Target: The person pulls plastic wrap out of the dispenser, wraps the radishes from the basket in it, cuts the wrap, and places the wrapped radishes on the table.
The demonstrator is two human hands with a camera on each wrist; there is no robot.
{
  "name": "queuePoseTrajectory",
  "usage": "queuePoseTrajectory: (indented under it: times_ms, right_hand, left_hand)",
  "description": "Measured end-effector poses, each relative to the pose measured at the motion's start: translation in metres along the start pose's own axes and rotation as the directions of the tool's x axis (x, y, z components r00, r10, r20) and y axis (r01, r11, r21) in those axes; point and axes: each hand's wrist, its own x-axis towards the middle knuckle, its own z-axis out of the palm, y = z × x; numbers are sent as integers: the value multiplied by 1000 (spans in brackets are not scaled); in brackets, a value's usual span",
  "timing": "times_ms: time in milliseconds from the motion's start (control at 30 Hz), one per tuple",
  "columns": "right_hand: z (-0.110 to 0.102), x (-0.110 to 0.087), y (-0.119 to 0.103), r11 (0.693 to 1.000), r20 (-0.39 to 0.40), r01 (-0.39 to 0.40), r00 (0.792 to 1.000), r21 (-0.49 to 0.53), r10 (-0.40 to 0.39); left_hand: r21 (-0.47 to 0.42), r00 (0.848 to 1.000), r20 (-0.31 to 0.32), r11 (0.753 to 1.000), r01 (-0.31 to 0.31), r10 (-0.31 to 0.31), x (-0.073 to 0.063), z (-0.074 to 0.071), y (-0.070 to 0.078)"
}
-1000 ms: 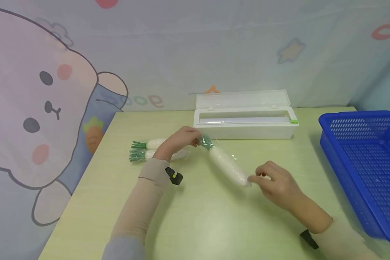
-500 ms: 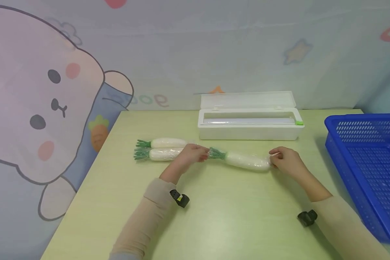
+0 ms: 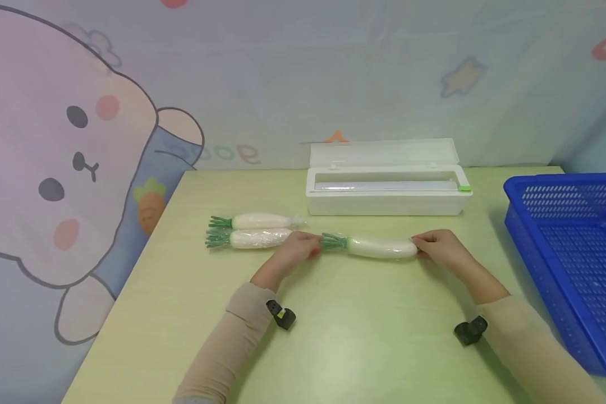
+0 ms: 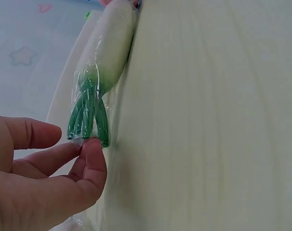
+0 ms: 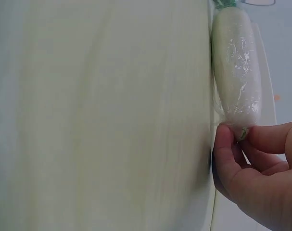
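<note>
A white radish [image 3: 381, 247] with green leaf stalks lies in clear plastic wrap across the table, leaves to the left. My left hand [image 3: 299, 248] pinches the wrap at the leaf end; in the left wrist view, fingertips [image 4: 94, 147] touch the film just past the green stalks [image 4: 88, 115]. At the pointed end, my right hand [image 3: 443, 248] pinches the wrap, thumb and fingers on either side of the tip in the right wrist view. Two more wrapped radishes, a far one [image 3: 262, 220] and a near one [image 3: 257, 239], lie side by side, the near one partly behind my left hand.
Behind the radish stands a white wrap dispenser [image 3: 384, 204], its lid raised, with a roll of film [image 3: 384, 186] inside. To the right is a blue plastic basket [image 3: 540, 269]. A printed cloth [image 3: 283, 73] hangs along the table's [image 3: 353, 336] back edge.
The wrapped radish has swung from a slant to nearly level, lowered to the table. My right hand has moved right and away from me to its tip; the left stays at the leaf end.
</note>
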Motion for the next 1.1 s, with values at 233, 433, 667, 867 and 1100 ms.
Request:
queuePoseTrajectory:
  times_ms: [233,433,667,867,1100]
  right_hand:
    - [4,5,0,1000,-26,-19,999,-4,19]
    - [0,1,-1,998,-12,-29,999,47,30]
    - [0,-6,-1,1000,-18,-9,1000,30,9]
    - [1,-17,2,999,-30,52,998,-16,-52]
    - [3,-28,5,997,-37,83,996,-3,-83]
  left_hand:
    - [4,1000,-6,1000,-2,2,-1,0,-1]
    - [-9,999,29,1000,15,-15,-5,-1,-3]
    - [-34,1000,28,999,11,-10,-9,-3,-2]
    - [11,999,35,1000,3,-4,-12,0,-4]
    - [8,999,31,1000,-18,18,-21,2,-5]
